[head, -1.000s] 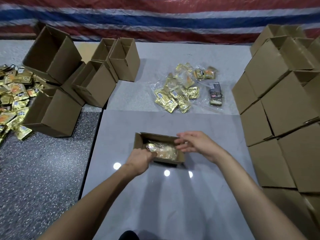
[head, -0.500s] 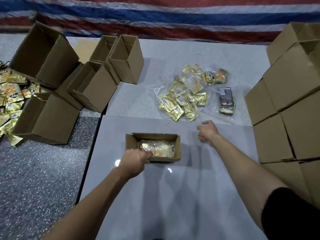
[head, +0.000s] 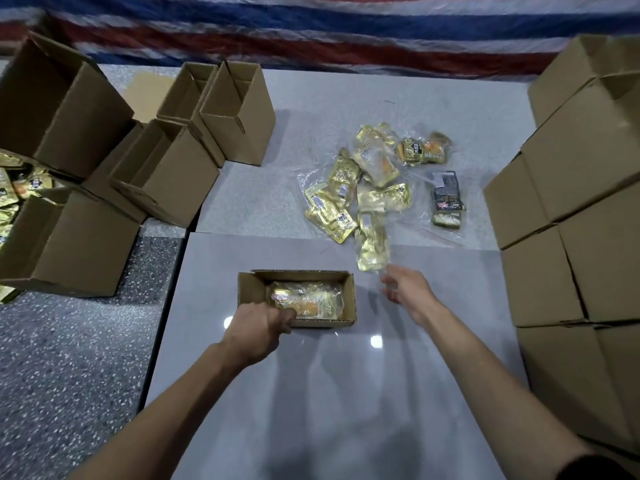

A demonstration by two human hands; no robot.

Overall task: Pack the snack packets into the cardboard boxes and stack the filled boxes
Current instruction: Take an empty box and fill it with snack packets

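Note:
A small open cardboard box (head: 349,299) sits on the grey table in front of me, with gold snack packets (head: 304,301) lying inside. My left hand (head: 258,327) grips the box's near-left wall, fingers curled over its rim. A loose pile of gold snack packets (head: 356,188) in clear wrap lies farther back. My right hand (head: 407,291) is stretched toward the nearest packet (head: 372,245). Its fingers are spread and motion-blurred just short of that packet's lower end, and they hold nothing.
Several open empty boxes (head: 166,168) stand at the left. More gold packets (head: 14,188) lie behind them. A tall stack of closed boxes (head: 571,202) fills the right side. A dark packet (head: 446,199) lies right of the pile. A striped tarp hangs at the back.
My right hand left the box and moved forward and right toward the packet pile. My left hand stayed on the box's near-left wall. The camera moved closer over the table.

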